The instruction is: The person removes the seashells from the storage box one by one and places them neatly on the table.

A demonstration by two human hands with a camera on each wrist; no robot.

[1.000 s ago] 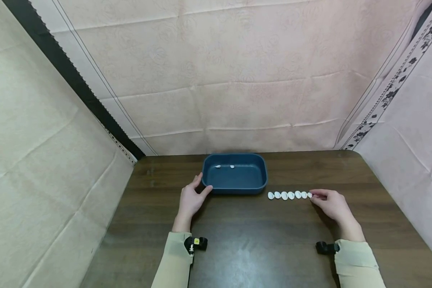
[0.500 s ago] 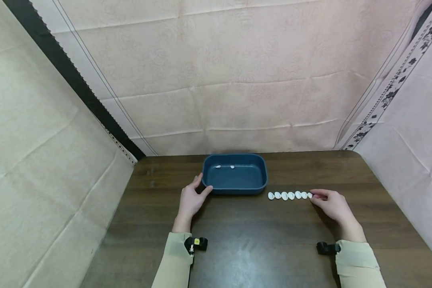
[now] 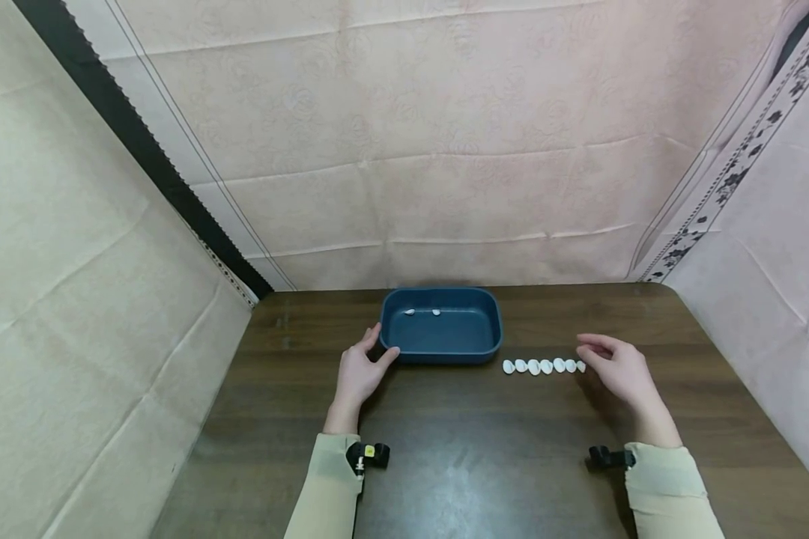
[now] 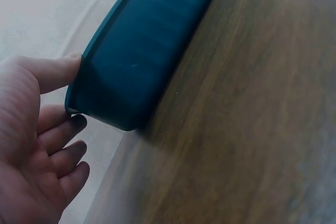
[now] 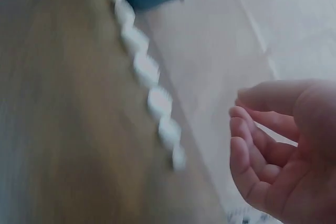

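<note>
My left hand [image 3: 359, 374] holds the near left corner of a blue rectangular tray [image 3: 445, 358], thumb and index finger at its rim; the left wrist view shows the tray's rim [image 4: 100, 30] under the thumb. Two small white pieces [image 3: 436, 312] lie inside, at the back. To the tray's right, several white oval, shell-like pieces [image 3: 546, 367] form a touching row on the table. Above the row's right end hovers my right hand [image 3: 620, 368]. Its fingers [image 5: 247, 156] are loosely curled, thumb and index close together, with nothing visible between them. The row [image 5: 146, 71] is blurred in the right wrist view.
The brown wooden table [image 3: 472, 434] ends at the back against a pale cloth wall [image 3: 445, 187]. Cloth walls also rise at left and right. A black wrist camera [image 3: 367, 455] is strapped to each forearm.
My right hand has let go of the last piece at the row's right end and lifted up and away from it. The left hand and tray have stayed put.
</note>
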